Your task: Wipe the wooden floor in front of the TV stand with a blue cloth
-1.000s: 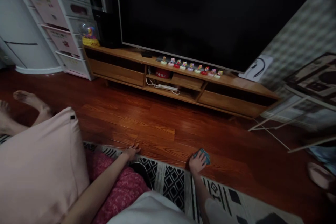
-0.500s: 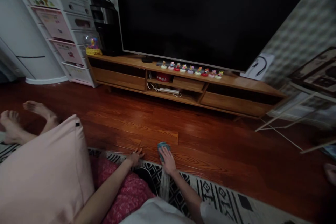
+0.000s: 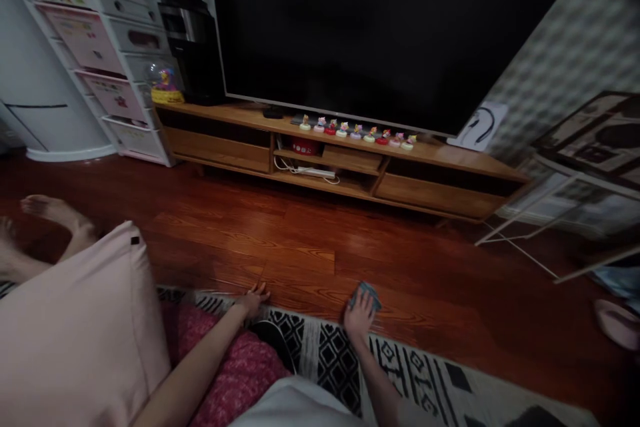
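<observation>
Under my right hand (image 3: pixel 361 315) a folded blue-grey cloth (image 3: pixel 376 300) is held against the reddish wooden floor (image 3: pixel 300 267), close to the rug's edge. The fingers lie over the cloth and cover much of it. My left hand (image 3: pixel 253 301) rests on the floor at the rug's border, fingers apart, with nothing in it. Between the two hands lies the edge of the black-and-white patterned rug (image 3: pixel 313 347).
A pink cushion (image 3: pixel 85 327) lies at the left, with another person's bare foot (image 3: pixel 53 210) beyond it. Ahead stands a low wooden TV cabinet (image 3: pixel 220 147) bearing small figurines (image 3: pixel 343 129). A thin-legged rack (image 3: pixel 565 177) and a pink slipper (image 3: pixel 617 321) are at the right.
My right hand has slid to the right across the floor, with the cloth beneath it. The left hand stays in place, while the view has turned slightly to the right.
</observation>
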A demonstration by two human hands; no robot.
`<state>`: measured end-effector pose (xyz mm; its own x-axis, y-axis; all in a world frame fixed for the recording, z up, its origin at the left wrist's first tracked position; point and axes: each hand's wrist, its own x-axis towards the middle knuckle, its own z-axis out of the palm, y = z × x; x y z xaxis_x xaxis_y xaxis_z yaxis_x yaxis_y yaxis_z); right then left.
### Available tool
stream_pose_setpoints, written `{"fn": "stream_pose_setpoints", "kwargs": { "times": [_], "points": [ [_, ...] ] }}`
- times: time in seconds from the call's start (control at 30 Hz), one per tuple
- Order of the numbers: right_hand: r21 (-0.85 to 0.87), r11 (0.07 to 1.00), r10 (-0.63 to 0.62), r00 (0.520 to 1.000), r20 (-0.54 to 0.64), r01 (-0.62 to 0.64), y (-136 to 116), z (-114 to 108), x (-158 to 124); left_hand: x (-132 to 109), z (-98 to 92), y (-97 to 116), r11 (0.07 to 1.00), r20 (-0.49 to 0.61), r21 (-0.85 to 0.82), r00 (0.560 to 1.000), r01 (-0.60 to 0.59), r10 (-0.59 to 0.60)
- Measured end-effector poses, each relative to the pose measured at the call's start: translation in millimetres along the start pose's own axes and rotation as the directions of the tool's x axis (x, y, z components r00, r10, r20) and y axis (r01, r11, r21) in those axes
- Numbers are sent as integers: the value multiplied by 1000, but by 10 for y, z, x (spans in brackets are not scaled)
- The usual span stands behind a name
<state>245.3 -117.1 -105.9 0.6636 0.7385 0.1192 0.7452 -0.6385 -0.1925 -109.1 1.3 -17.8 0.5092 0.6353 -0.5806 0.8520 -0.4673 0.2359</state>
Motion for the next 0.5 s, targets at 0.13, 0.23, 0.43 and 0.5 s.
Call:
{"fn": "stream_pose_setpoints", "kwargs": {
  "times": [0.13,0.23,0.43,0.5],
  "points": [
    [109,894,-446,886,130,434,-890,141,-432,-21,-4,5,1000,2,-5,1000,15,-15],
    [232,668,-740,662,117,707,-1294,174,-548,-34,-6,21,1000,2,0,1000,31,-31],
    [205,651,-759,632,156,731,-1008,4,181,-40,1,11,1000,-3,-3,1000,25,-25],
    [104,805,-594,788,164,585,-617,-70,529,-49,-10,12,1000,-13,-3,1000,26,-26]
  ]
}}
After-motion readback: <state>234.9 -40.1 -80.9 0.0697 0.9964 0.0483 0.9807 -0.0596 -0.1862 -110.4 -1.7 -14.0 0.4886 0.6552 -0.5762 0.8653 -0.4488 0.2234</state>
